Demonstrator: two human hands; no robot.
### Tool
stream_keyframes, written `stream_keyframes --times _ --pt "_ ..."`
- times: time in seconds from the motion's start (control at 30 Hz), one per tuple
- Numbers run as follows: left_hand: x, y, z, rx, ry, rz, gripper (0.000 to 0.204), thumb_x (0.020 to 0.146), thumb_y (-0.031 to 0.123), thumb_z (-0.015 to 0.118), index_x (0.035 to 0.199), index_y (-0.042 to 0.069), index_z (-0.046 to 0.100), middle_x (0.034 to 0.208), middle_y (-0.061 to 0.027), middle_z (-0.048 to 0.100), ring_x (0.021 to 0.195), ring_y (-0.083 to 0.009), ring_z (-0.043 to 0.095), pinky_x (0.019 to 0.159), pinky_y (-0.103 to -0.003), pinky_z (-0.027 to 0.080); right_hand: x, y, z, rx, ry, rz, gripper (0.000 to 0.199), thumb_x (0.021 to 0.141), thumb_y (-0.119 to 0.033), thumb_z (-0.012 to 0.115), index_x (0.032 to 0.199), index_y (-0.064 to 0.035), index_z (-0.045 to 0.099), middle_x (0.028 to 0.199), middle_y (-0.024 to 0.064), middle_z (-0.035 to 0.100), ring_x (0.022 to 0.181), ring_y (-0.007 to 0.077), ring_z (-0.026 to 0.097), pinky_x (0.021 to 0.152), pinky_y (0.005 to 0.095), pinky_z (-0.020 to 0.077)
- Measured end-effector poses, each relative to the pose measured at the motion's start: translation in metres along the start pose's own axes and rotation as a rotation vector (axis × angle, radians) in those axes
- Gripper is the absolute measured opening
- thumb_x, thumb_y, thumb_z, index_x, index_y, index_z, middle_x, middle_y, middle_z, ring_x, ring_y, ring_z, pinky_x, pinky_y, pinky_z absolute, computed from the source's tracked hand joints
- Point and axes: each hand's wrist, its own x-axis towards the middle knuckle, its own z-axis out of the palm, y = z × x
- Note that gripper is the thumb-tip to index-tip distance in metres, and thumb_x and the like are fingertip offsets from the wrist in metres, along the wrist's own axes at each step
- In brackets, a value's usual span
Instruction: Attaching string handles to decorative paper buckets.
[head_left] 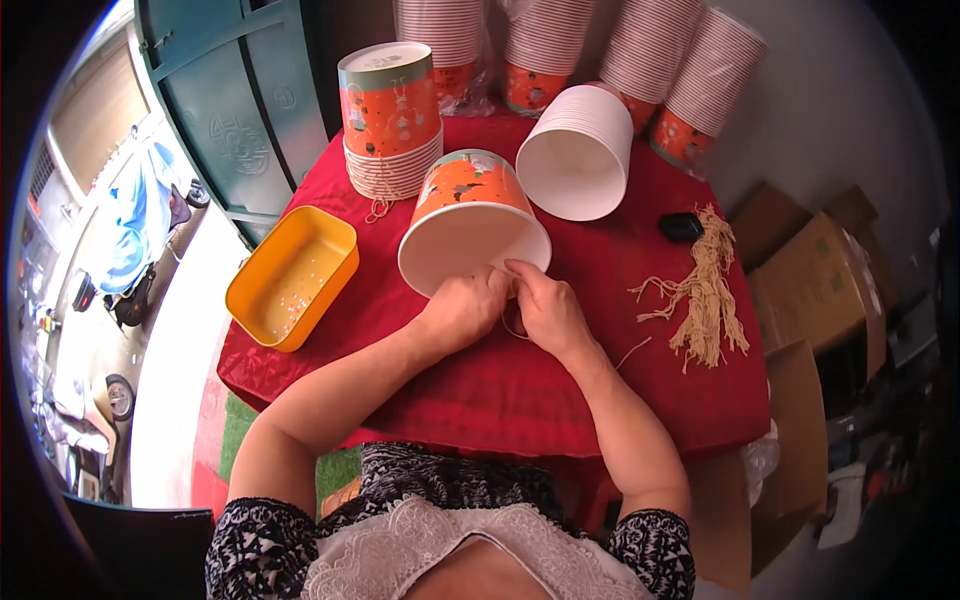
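An orange paper bucket [473, 185] with a white inside lies tipped on the table, its mouth toward me. At the near rim my left hand [468, 306] is closed, its fingertips at the edge of the bucket. My right hand [549, 308] is pressed against it, thumb and fingers pinched together at the same spot on the rim. A thin beige cord [513, 328] loops out below the fingers, and a loose cord end [634, 352] shows beside my right forearm. The fingertips partly hide what is between them.
Left stands a yellow plastic tub [344, 262] with small white bits inside. An upside-down bucket stack [390, 110] and a white bucket stack lying on its side [575, 150] are behind. Right are a cord bundle [708, 290] and a black object [681, 227] on the red tablecloth [600, 410].
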Motion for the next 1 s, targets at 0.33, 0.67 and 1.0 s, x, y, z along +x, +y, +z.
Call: stream_keyframes --times 0.33,0.67,1.0 --pt "-0.005 0.002 0.004 0.008 0.024 0.008 0.015 0.087 0.013 0.061 0.090 0.002 0.052 0.077 -0.0153 0.062 0.061 -0.0332 0.064 0.052 -0.042 0.053 0.005 -0.005 -0.014 0.272 -0.301 0.246 0.022 0.098 -0.008 0.044 0.104 0.0040 0.062 0.067 0.0096 0.063 0.051 0.0132 0.058 0.045 0.0309 0.0451" --pt "-0.003 0.003 0.001 0.003 0.044 0.026 0.014 0.089 0.013 0.057 0.090 0.001 0.051 0.077 -0.0151 0.061 0.060 -0.0306 0.065 0.048 -0.039 0.053 0.005 -0.005 -0.016 0.155 -0.271 0.256 0.021 0.098 -0.016 0.046 0.099 0.0020 0.058 0.073 0.0268 0.064 0.070 0.0409 0.067 0.060 0.0490 0.0515" --pt "-0.001 0.006 -0.005 -0.130 0.050 -0.047 0.015 0.089 0.014 0.058 0.089 -0.001 0.055 0.081 -0.0177 0.064 0.064 -0.0356 0.065 0.055 -0.043 0.054 0.002 -0.006 -0.013 0.163 -0.224 0.159 0.013 0.097 -0.008 0.048 0.096 0.0026 0.055 0.060 0.0114 0.061 0.044 0.0164 0.057 0.042 0.0321 0.0445"
